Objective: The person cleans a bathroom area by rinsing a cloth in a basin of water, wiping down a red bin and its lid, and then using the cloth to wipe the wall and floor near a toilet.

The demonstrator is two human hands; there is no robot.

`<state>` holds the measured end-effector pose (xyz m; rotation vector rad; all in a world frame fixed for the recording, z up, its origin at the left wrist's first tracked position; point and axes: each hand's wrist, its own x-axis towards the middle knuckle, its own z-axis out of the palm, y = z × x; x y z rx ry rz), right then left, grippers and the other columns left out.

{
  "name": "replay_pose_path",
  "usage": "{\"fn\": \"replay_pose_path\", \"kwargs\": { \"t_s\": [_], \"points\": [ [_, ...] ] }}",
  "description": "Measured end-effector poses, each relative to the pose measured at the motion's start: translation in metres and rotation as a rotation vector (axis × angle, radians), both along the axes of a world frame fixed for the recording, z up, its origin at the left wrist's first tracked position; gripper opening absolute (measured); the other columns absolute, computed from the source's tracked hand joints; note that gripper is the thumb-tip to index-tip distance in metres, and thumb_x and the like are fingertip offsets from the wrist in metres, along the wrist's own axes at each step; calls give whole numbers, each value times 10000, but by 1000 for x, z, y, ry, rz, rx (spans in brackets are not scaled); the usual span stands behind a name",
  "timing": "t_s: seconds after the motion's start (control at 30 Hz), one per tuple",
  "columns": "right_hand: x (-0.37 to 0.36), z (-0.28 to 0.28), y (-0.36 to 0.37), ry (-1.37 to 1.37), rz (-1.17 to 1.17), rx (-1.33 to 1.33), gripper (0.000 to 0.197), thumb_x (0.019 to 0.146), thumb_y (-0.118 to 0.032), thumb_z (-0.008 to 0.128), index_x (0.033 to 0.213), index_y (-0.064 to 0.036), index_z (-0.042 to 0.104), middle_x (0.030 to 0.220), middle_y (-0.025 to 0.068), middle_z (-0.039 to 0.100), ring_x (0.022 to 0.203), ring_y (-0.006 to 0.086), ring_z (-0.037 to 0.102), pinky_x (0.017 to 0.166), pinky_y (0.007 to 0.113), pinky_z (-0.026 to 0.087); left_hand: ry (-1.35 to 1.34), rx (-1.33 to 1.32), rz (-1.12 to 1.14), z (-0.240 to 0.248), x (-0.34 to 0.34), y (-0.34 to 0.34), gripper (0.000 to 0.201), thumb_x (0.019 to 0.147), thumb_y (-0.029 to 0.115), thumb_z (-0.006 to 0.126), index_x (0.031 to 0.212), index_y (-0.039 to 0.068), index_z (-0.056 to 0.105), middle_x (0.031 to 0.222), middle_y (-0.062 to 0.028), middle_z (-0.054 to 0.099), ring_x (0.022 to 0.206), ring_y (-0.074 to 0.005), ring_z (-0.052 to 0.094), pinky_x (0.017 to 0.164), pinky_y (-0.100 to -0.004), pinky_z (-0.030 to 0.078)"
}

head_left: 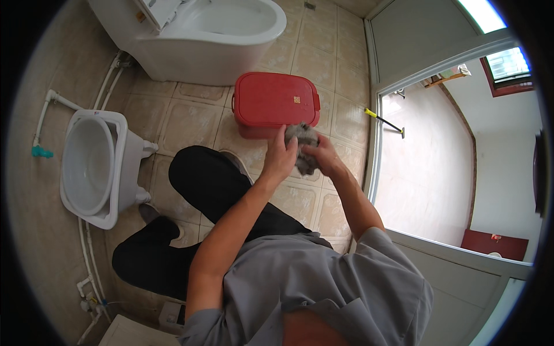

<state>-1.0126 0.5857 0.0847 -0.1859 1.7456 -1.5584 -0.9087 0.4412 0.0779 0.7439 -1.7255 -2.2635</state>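
A crumpled grey cloth [303, 138] is bunched between my two hands, just past the near edge of a red lidded storage box [271, 95]. My left hand [281, 155] grips the cloth's left side, its thumb lying against it. From the right, my right hand [325, 155] closes on the other side with the thumb pressed in. Some fingers of both hands are hidden behind the cloth. The box stands on the tiled floor with its lid on.
Beyond the box is a white toilet [231, 29] with its lid raised. A white plastic stand holding a basin [89, 167] is at the left, beside wall pipes [55, 95] with a teal tap [41, 151]. On the right, a black-and-yellow handled tool [385, 121] lies by the doorway frame [374, 150].
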Motion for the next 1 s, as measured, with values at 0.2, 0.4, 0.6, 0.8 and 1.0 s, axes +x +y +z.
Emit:
{"fn": "replay_pose_path", "kwargs": {
  "t_s": [0.2, 0.4, 0.6, 0.8, 1.0],
  "points": [
    [-94, -6, -14, 903, -303, 417, 546, 789, -144, 811, 1258, 28, 591, 1072, 175, 720, 946, 277, 714, 832, 379, 575, -446, -1262, -514, 5, -1, -78, 628, 980, 291, 594, 1518, 4, 446, 1622, -201, 362, 1505, -395, 309, 1222, -532, 268],
    [-86, -60, -76, 1207, -5, 720, 530, 774, -168, 743, 1279, -57, 622, 1206, 207, 665, 1066, 412, 660, 909, 499, 549, -472, -1259, -554, -30, 1, -79, 599, 979, 206, 482, 1548, 29, 417, 1656, -168, 322, 1530, -376, 269, 1225, -571, 214],
    [-12, -28, -163, 1162, 189, 377, 466, 753, -90, 702, 1219, -106, 692, 1220, 167, 649, 1126, 391, 629, 946, 473, 537, -526, -1258, -614, -32, 7, -92, 645, 969, 226, 488, 1596, 131, 369, 1696, -91, 263, 1545, -344, 256, 1230, -570, 192],
    [-76, -36, -60, 1252, 136, 810, 441, 778, -57, 671, 1205, -160, 706, 1287, 117, 617, 1149, 373, 614, 933, 477, 546, -609, -1324, -708, -13, 5, -86, 717, 970, 216, 512, 1639, 157, 262, 1726, -63, 174, 1541, -340, 263, 1226, -589, 195],
    [-140, 8, 0, 1268, -313, 919, 371, 800, -141, 695, 1170, -107, 679, 1171, 173, 657, 1069, 415, 637, 895, 523, 525, -718, -1277, -720, -13, 7, -81, 749, 976, 180, 501, 1656, 147, 188, 1741, -50, 91, 1529, -351, 292, 1233, -580, 193]
  ]
}}
